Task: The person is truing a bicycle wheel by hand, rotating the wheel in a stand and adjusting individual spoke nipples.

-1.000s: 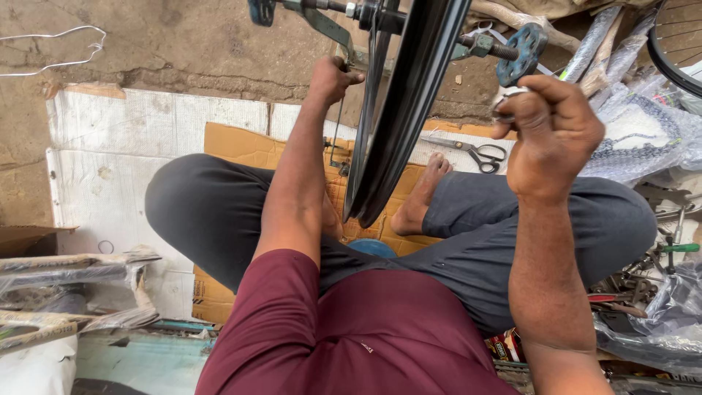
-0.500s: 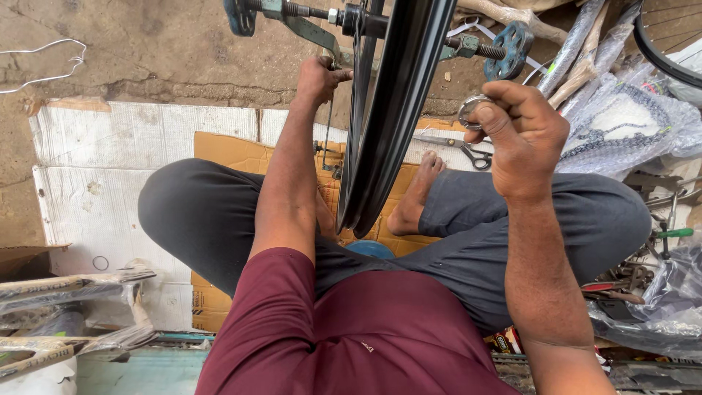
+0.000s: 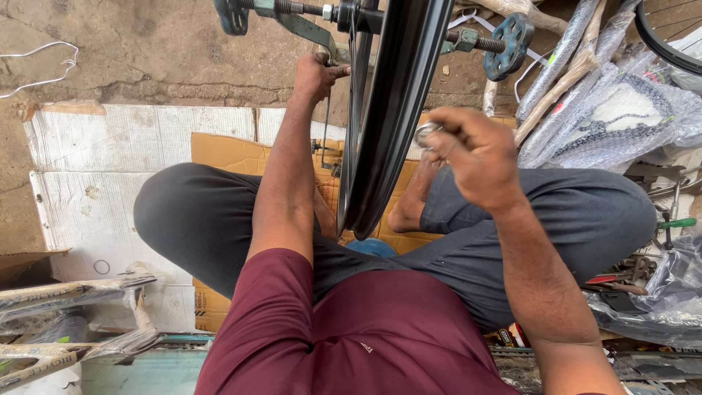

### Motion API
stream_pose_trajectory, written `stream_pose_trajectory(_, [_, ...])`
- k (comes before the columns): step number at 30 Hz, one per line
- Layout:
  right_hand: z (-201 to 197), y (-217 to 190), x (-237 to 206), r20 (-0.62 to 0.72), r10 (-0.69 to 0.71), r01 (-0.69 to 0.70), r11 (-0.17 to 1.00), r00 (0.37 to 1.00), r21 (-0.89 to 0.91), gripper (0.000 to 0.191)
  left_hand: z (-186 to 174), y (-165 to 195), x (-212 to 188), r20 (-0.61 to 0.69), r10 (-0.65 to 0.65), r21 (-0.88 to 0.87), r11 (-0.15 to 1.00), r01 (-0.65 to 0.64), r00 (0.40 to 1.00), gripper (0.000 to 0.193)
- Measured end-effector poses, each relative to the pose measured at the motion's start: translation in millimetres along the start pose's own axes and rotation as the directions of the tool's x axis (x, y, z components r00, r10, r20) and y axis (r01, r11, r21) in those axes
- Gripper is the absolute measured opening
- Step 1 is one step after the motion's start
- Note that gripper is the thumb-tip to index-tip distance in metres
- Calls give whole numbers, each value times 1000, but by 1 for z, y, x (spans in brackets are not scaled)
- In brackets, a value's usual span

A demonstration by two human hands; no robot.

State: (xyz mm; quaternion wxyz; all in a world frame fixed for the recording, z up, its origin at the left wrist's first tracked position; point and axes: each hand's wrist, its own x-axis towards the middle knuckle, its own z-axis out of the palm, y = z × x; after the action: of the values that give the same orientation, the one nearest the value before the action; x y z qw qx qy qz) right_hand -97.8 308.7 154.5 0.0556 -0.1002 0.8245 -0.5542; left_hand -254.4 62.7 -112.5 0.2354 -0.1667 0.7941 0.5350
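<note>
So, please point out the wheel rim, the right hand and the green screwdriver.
Rim (image 3: 395, 110), head view, black outer band.
Right hand (image 3: 475, 157), head view, back of hand.
Screwdriver (image 3: 676, 223), head view, green handle.

Left hand (image 3: 316, 73) outstretched, right hand (image 3: 472, 153) clenched

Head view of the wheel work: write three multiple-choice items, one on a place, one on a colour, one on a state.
1. Where is the left hand?
A. On the stand's bracket beside the wheel
B. On the knee
C. On the floor

2. What colour is the wheel rim?
A. White
B. Black
C. Red

3. What is the right hand doing?
A. Lying open and empty
B. Pinching a small metal tool
C. Gripping the rim

Answers: 1 A, its fingers meet the grey bracket; 2 B, the rim shows dark and glossy; 3 B, metal shows at its fingertips.
</note>
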Motion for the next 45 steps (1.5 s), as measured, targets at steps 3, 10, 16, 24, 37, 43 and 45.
stream_pose_trajectory(3, [6, 0, -2, 145, 18, 9, 983, 989, -182, 20, -1, 1, -1, 14, -3, -22, 1000, 3, 1000, 70])
stream_pose_trajectory(10, [15, -4, -7, 402, -108, 220, 944, 909, -244, 20, 0, -2, 3, 6, 10, -24, 1000, -10, 1000, 66])
stream_pose_trajectory(16, [40, -5, -16, 520, -115, 345, 862, 846, -371, 37, 1, -5, 8, 14, 3, -60, 998, -2, 1000, 62])
stream_pose_trajectory(24, [46, -8, -24, 525, -209, 385, 889, 825, -250, 27, 0, -2, 5, 8, -8, -69, 998, 8, 1000, 69])
stream_pose_trajectory(37, [45, -35, -31, 528, -167, 376, 871, 833, -317, 22, 0, -8, 10, 24, 14, -171, 985, -10, 1000, 55])
stream_pose_trajectory(43, [45, -34, -31, 528, -179, 398, 853, 830, -336, 27, -1, -7, 8, -12, 73, 9, 997, -73, 997, 67])
stream_pose_trajectory(45, [45, -31, -33, 524, -155, 387, 845, 838, -370, 20, -2, -8, 8, -16, 70, 38, 997, -69, 997, 65])
